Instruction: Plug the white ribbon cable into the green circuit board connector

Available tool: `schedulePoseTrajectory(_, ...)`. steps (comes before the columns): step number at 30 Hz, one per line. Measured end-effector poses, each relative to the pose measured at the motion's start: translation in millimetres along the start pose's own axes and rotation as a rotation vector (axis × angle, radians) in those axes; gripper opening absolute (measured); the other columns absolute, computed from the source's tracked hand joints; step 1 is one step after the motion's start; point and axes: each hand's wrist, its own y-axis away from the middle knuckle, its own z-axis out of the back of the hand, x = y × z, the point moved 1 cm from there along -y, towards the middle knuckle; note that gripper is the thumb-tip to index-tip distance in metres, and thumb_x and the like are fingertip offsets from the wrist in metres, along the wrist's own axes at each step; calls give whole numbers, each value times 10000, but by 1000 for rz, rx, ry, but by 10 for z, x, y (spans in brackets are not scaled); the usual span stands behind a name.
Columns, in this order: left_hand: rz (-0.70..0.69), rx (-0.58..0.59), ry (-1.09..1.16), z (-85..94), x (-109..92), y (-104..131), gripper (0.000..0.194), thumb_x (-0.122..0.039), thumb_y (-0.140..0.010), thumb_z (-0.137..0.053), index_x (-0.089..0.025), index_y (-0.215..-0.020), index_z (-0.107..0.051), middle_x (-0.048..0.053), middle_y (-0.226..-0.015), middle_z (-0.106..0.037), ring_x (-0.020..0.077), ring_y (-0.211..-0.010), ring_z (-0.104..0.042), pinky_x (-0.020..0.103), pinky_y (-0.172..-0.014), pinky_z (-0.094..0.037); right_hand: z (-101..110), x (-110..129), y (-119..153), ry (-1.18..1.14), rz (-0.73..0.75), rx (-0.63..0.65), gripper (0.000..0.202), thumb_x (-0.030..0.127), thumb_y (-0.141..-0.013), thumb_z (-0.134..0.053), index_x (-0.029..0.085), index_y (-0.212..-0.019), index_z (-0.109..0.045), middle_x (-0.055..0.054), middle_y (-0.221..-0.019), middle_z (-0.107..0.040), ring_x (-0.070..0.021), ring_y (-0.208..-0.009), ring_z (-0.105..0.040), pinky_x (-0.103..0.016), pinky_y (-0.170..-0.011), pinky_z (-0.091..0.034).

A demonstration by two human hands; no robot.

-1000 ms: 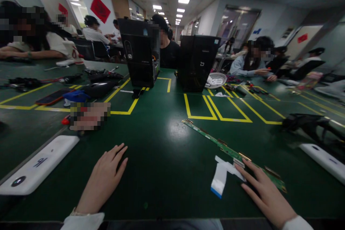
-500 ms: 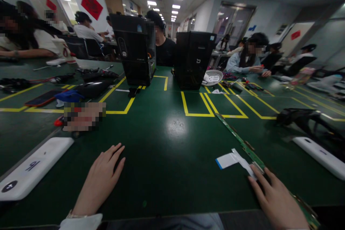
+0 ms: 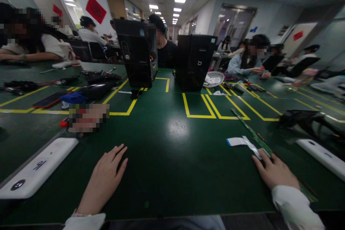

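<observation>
"Beneath the right hand (image 3: 277, 170), what is lying there?"

"A long, narrow circuit board (image 3: 257, 137), slantwise on the right of the green table (image 3: 172, 172). A white ribbon cable (image 3: 238, 141) runs off its left side, blue end outward."

"Is it pinched?"

"I can't tell. The fingers lie over the board and the cable's near end; what they do underneath is hidden."

"Which step is this, then?"

"Placing or steadying the board, I'd judge. The next move seems to call for a light touch that doesn't drag or crease the cable."

"And the left hand (image 3: 107, 170)?"

"Palm down, fingers slightly spread, nothing visible in it, well apart from the board."

"Farther out?"

"A white casing (image 3: 322, 158) to the board's right, yellow tape lines (image 3: 201, 116) near its far end, and black computer towers (image 3: 195, 63) beyond."
</observation>
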Motion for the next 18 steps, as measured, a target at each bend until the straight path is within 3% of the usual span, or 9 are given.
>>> schedulePoseTrajectory(4, 9, 13, 10, -7, 13, 5, 541, -461, -916, -333, -152, -1318, -522, 132, -1385, -514, 294, -1269, -476, 511, -1072, -346, 94, -9, -363, 5, -236, 157, 743, 666, -832, -273, 181, -1332, -530, -253, -1243, -535, -412, -1126, -536, -547, -882, -420)
schedulePoseTrajectory(11, 5, -2, 26, -2, 1, 17, 514, -455, -919, -362, -177, -1322, -517, 120, -1387, -514, 287, -1269, -477, 510, -1071, -349, 161, -52, -858, -73, -258, 152, 718, 617, -865, -250, 157, -1347, -520, -328, -1244, -498, -453, -1101, -506, -586, -771, -370)
schedulePoseTrajectory(18, 4, -10, 19, 7, -21, 18, 513, -447, -921, -358, -163, -1319, -517, 127, -1382, -517, 280, -1271, -475, 495, -1080, -341, 161, -22, -1004, -87, -334, 200, 726, 646, -856, -252, 170, -1314, -552, -333, -1258, -467, -475, -1145, -457, -625, -772, -320)
